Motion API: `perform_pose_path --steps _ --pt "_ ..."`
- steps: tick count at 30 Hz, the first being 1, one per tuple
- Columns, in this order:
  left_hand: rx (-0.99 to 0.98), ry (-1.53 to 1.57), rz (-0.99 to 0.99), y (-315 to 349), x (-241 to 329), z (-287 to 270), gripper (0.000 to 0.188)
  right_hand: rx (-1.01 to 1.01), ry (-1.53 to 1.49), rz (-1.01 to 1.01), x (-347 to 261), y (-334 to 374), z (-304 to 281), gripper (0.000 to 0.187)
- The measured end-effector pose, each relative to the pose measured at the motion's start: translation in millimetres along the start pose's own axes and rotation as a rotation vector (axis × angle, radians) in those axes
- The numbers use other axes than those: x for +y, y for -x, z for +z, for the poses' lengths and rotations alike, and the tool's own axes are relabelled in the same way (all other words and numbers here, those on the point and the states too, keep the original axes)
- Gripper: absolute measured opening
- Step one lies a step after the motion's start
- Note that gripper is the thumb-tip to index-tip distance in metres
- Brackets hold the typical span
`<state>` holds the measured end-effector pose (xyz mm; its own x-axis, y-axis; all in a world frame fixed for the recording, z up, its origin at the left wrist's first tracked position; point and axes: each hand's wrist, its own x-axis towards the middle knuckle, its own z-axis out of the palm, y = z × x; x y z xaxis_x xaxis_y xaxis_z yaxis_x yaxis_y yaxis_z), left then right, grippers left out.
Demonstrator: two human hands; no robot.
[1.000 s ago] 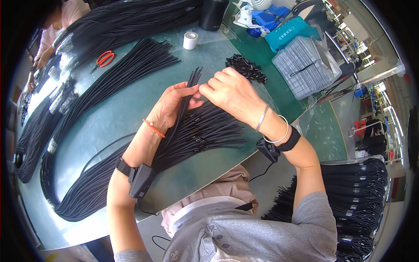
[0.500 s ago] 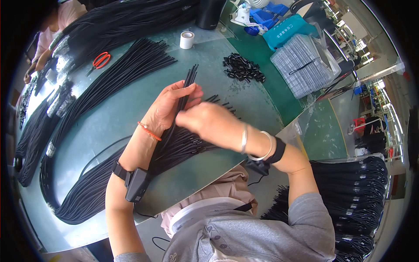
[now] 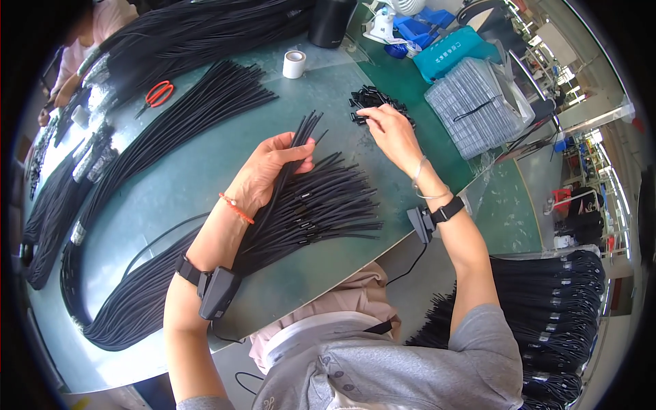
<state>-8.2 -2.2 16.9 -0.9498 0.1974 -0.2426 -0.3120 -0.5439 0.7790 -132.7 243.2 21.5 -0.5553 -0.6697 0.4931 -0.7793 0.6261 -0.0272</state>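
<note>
My left hand point(image 3: 277, 164) is closed around a few thin black cables point(image 3: 307, 130), whose free ends point up past the thumb and fingers. Below it, a large bundle of black cables point(image 3: 321, 212) fans out on the table, some with short black pieces near their ends. My right hand point(image 3: 391, 130) has its thumb and forefinger drawn together at the left edge of a pile of small black tube-like pieces point(image 3: 374, 97). Whatever lies between those fingertips is too small to make out. The hand covers part of the pile.
Red-handled scissors point(image 3: 159, 94), a white tape roll point(image 3: 294, 64) and another cable bundle point(image 3: 184, 109) lie on the green table point(image 3: 328, 89). Stacked clear plastic trays point(image 3: 468, 109) and a teal pouch point(image 3: 451, 53) stand at the far right. Cables point(image 3: 547, 307) hang at lower right.
My right hand has moved away from the cables in my left hand, up and right to the pile of small black pieces. The left hand still holds its cables, nearly in place.
</note>
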Motion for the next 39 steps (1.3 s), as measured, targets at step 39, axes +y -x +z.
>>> perform_pose_path --steps 39 --pt "0.072 0.001 0.044 1 0 1 0.014 -0.444 -0.970 0.359 -19 -22 -7 0.018"
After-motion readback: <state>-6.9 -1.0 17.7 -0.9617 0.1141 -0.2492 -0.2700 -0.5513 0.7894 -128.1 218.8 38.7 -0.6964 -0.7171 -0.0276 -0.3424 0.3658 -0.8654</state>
